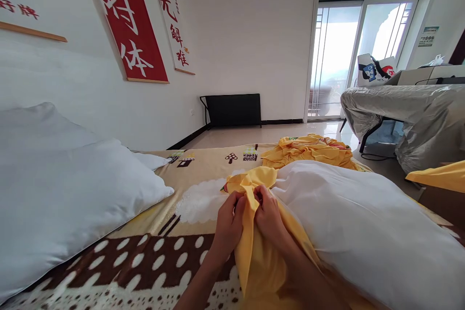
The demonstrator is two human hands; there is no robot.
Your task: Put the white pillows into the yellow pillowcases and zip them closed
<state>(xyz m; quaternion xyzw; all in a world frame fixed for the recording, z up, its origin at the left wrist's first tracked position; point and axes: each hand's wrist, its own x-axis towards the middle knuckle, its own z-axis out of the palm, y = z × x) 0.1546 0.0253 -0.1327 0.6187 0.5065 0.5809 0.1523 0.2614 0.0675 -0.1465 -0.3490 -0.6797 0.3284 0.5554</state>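
The left hand [228,218] and right hand [268,214] pinch bunched yellow cloth [249,225] beside a white pillow [352,208], where an uneven tug could nudge the pillow over the right edge of the blanket [203,169].

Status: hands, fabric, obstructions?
Left hand and right hand both gripping yellow fabric. Fabric bunched at the grip, hanging toward the camera. White pillow close on the right; nothing visible blocking the hands.

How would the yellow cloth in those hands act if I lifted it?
The yellow cloth would probably flop, since it creases where the left hand and right hand pinch it. It would likely feel light too, because its folds look thin.
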